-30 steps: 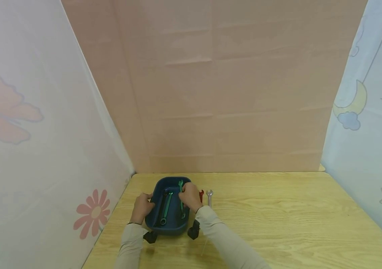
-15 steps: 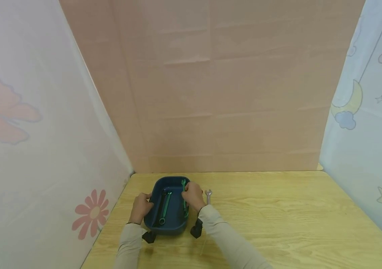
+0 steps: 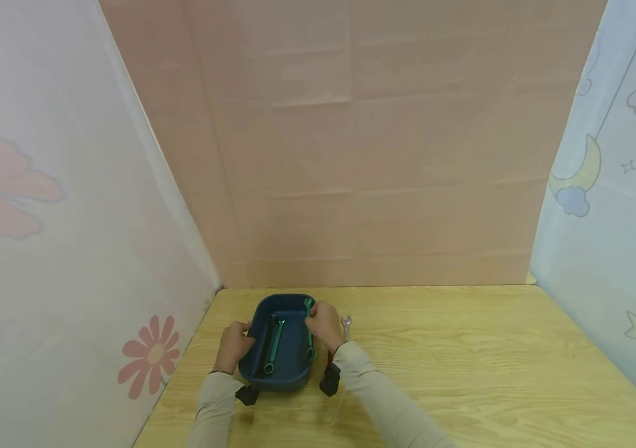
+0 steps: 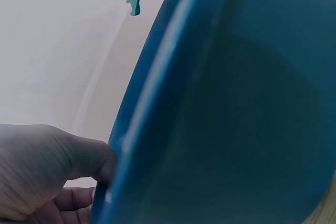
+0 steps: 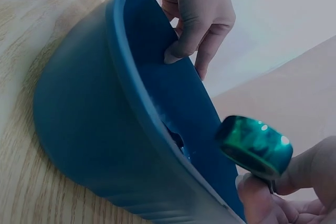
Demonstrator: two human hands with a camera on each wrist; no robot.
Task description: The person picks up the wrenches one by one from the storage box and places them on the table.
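Note:
A dark blue plastic tub (image 3: 292, 376) stands on the table. My left hand (image 3: 234, 347) grips its left rim, thumb inside and fingers outside. My right hand (image 3: 325, 325) pinches a green combination wrench (image 3: 310, 339) by the middle, close over the tub's right rim; its ring end shows large in the right wrist view. Inside the tub lie another green wrench (image 3: 275, 347) and a dark wrench (image 3: 266, 348) side by side. To the right of the tub, a silver wrench (image 3: 346, 323) and a red wrench (image 3: 330, 358) are partly hidden by my right hand and wrist.
The wooden table (image 3: 452, 354) extends to the right. A flower-printed sheet (image 3: 155, 354) hangs close on the left, a tan backdrop (image 3: 379, 236) stands behind, and a patterned sheet (image 3: 620, 261) is on the right. Black wrist cameras (image 3: 329, 379) hang beneath both wrists.
My right hand has moved slightly right with the green wrench, from over the tub's interior to its right rim, covering the red wrench's head. The left hand has kept its grip.

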